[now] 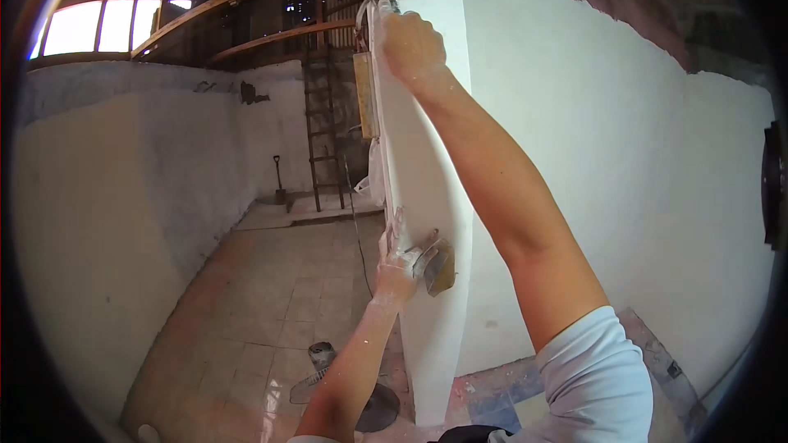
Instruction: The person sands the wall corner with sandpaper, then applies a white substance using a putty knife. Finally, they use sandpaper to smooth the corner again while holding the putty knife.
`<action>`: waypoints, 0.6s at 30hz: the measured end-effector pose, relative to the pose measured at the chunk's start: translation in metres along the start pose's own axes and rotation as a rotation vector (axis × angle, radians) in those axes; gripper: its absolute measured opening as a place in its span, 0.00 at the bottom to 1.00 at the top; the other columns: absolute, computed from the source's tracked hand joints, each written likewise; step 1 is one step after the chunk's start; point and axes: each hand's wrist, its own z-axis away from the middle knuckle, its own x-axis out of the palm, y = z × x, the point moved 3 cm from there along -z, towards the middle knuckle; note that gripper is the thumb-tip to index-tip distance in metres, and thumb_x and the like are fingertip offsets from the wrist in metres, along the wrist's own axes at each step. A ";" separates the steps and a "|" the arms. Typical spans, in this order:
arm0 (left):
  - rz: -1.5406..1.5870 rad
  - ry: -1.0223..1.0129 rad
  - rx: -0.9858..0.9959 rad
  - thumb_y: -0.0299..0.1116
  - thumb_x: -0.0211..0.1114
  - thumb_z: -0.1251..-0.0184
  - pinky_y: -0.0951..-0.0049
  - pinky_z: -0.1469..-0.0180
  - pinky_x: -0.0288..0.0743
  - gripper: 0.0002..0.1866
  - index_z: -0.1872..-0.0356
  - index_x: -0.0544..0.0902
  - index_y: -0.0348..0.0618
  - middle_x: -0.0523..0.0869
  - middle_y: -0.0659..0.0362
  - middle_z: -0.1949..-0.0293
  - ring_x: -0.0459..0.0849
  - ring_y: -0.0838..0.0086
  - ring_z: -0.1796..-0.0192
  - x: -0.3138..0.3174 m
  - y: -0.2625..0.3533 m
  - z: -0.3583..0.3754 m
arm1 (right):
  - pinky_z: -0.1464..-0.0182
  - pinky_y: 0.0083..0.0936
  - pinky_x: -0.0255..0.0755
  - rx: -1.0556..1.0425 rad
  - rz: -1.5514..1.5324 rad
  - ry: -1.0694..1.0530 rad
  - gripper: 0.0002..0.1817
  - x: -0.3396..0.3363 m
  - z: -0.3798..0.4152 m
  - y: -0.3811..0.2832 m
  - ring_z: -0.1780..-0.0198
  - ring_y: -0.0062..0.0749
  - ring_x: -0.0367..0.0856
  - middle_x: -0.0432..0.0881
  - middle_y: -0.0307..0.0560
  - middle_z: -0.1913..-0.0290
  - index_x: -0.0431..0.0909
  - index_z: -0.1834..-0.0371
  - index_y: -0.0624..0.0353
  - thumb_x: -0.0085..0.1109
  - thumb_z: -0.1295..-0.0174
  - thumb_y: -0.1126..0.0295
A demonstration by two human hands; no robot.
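My left hand [396, 277], dusted with white, is closed around a putty knife at the lower part of a white pillar-like wall end [431, 344]. The wide grey and yellowish blade of the putty knife [442, 269] lies close to the white face. Higher up, my right hand [414, 45] is a fist near the top of the same wall end, by its left edge. A small greyish piece shows above its fingers, but I cannot make out what it is. Cables [361, 20] hang just left of that hand.
A yellow strip-like object [364, 94] and a white plastic bag [373, 172] hang along the wall end's left side. A fan [320, 357] stands low on the tiled floor [271, 303]. Farther back are a ladder [322, 131] and a shovel [279, 180].
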 end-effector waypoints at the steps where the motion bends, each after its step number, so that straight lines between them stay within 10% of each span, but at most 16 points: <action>1: 0.050 -0.007 -0.012 0.47 0.65 0.24 0.52 0.23 0.70 0.18 0.36 0.86 0.79 0.46 0.62 0.13 0.60 0.49 0.20 -0.001 -0.001 -0.002 | 0.51 0.49 0.85 0.007 -0.015 -0.052 0.13 -0.005 -0.001 0.002 0.53 0.60 0.91 0.89 0.64 0.58 0.87 0.55 0.64 0.53 0.31 0.72; 8: 0.068 -0.154 -0.011 0.54 0.63 0.24 0.53 0.24 0.71 0.17 0.38 0.88 0.79 0.46 0.71 0.13 0.62 0.55 0.20 -0.016 -0.001 -0.004 | 0.51 0.55 0.82 0.054 0.028 -0.044 0.21 -0.007 0.012 0.033 0.55 0.61 0.89 0.90 0.61 0.58 0.78 0.29 0.36 0.51 0.23 0.56; 14: 0.071 -0.176 0.028 0.50 0.66 0.25 0.54 0.25 0.71 0.17 0.39 0.89 0.68 0.47 0.64 0.13 0.62 0.53 0.21 -0.016 -0.004 -0.005 | 0.69 0.38 0.77 0.090 -0.479 0.267 0.24 0.006 0.020 0.028 0.77 0.37 0.84 0.88 0.60 0.68 0.75 0.25 0.49 0.51 0.23 0.63; 18: 0.097 -0.181 0.004 0.47 0.70 0.28 0.55 0.26 0.74 0.20 0.38 0.89 0.59 0.46 0.62 0.13 0.61 0.51 0.21 -0.016 -0.003 0.000 | 0.50 0.47 0.79 0.285 -0.616 0.260 0.25 0.019 0.022 -0.002 0.58 0.58 0.87 0.88 0.68 0.55 0.73 0.25 0.60 0.50 0.23 0.65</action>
